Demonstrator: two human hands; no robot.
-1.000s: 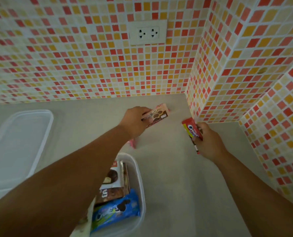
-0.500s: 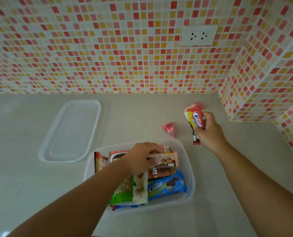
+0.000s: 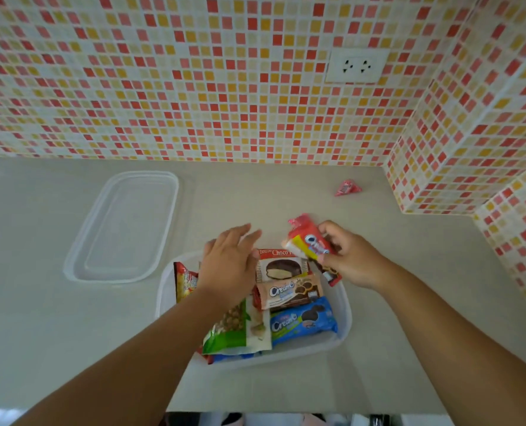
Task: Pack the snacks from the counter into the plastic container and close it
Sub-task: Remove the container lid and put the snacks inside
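A clear plastic container (image 3: pixel 344 321) sits on the counter in front of me, holding several snack packs: a Choco Pie pack (image 3: pixel 281 267), a pink Cream-O pack (image 3: pixel 289 292), a blue Cream-O pack (image 3: pixel 303 322), a green nut bag (image 3: pixel 234 330). My left hand (image 3: pixel 228 265) hovers over the container's left side, fingers spread, holding nothing. My right hand (image 3: pixel 352 256) grips a red and yellow cookie pack (image 3: pixel 308 242) above the container's far right corner, with a darker pack under it. A small pink packet (image 3: pixel 347 188) lies on the counter near the tiled corner.
The clear container lid (image 3: pixel 126 226) lies flat on the counter (image 3: pixel 40 302) to the left of the container. A tiled wall with a socket (image 3: pixel 357 66) stands behind, and a tiled pillar (image 3: pixel 458 167) juts out at the right. The counter's front edge runs along the bottom.
My left hand let go of the pink Cream-O pack in the container and lifted, fingers spread. My right hand carried the red cookie pack closer over the container.
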